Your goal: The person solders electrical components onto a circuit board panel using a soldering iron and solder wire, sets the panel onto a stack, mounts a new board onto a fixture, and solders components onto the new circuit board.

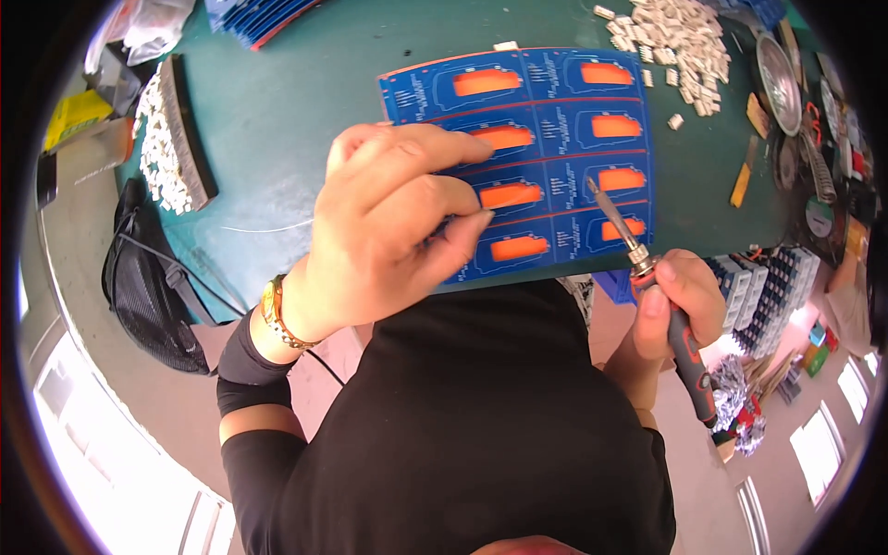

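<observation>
Where green table (pixel 305 83) ends, scorch risk

Since blue board panel (pixel 541 153) sits at near edge, nudge could shift it. Left hand (pixel 388 208) curled over it; grip hidden, can't tell. Right hand (pixel 680 298) clasps soldering iron (pixel 687 351); slipping tip (pixel 595 190), if hot, could scorch fingers (pixel 453 145).

A green surface (pixel 370 55) spans the upper part of the view. Pinkish pale floor (pixel 342 353) shows below its near edge, while windows (pixel 79 439) glare white at lower left and smaller bright windows (pixel 818 467) at lower right.
</observation>
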Motion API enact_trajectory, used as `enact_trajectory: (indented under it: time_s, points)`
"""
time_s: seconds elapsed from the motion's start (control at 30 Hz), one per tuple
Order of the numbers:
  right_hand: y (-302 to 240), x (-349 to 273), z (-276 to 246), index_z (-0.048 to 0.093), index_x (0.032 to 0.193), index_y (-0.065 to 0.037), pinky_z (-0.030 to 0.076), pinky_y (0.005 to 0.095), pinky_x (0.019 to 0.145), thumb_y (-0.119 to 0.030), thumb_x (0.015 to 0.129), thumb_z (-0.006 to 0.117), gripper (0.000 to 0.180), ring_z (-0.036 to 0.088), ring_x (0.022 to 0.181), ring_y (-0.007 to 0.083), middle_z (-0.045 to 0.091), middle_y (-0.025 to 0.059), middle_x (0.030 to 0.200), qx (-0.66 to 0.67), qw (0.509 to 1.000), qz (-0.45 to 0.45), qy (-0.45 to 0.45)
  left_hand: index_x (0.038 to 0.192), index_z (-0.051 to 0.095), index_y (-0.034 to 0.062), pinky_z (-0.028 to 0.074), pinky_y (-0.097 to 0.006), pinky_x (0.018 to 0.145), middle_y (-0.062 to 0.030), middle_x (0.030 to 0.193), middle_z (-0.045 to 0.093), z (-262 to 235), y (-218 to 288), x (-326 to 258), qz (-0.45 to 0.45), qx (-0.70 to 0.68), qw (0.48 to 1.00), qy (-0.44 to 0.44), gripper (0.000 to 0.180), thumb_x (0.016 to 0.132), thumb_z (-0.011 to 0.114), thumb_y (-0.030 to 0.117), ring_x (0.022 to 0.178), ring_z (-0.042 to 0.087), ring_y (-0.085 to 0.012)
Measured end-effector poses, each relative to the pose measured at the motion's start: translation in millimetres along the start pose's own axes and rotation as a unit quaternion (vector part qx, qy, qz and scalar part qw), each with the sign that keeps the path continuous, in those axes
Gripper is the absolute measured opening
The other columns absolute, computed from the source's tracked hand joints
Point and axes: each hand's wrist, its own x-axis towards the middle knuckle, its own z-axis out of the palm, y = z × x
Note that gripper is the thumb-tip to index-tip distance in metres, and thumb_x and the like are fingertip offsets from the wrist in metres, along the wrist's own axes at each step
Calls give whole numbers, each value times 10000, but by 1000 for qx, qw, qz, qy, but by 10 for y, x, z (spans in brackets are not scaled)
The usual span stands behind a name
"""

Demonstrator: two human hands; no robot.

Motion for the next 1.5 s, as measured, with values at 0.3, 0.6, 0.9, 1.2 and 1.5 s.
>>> enact_trajectory:
  time_s: [0.3,0.6,0.9,1.2,1.5]
  points:
    - [-108,83,133,656,924,28,449,262,485,-5,753,641,175,573,518,179,598,94,638,35,993,98,50,753,593,80,393,-408,904,-68,1025,678,288,-31,180,10,7,1000,-5,194,643,723,-13,1002,619,-254]
    - [-80,110,137,662,926,36,474,258,510,32,743,637,184,592,541,176,620,105,662,47,992,116,12,753,591,88,378,-420,922,-50,1001,666,331,-17,184,10,40,999,-25,194,641,716,-10,1034,600,-267]
    - [-96,154,134,663,927,49,493,254,505,58,730,620,201,608,548,177,623,111,668,54,992,112,-12,762,588,96,362,-447,933,-46,1006,651,367,-1,166,24,53,998,-29,208,638,721,-5,1048,591,-274]
    - [-97,129,142,662,918,64,491,253,493,68,721,626,200,610,534,183,621,114,651,44,994,100,-8,753,604,94,374,-426,902,-31,976,629,430,-33,173,33,38,999,-14,191,633,726,9,1018,585,-256]
    - [-94,89,163,660,912,73,488,245,477,71,704,630,210,604,517,179,612,111,633,38,996,80,1,734,603,87,395,-376,869,-42,989,609,462,-15,176,20,37,999,-17,206,600,733,-1,997,574,-261]
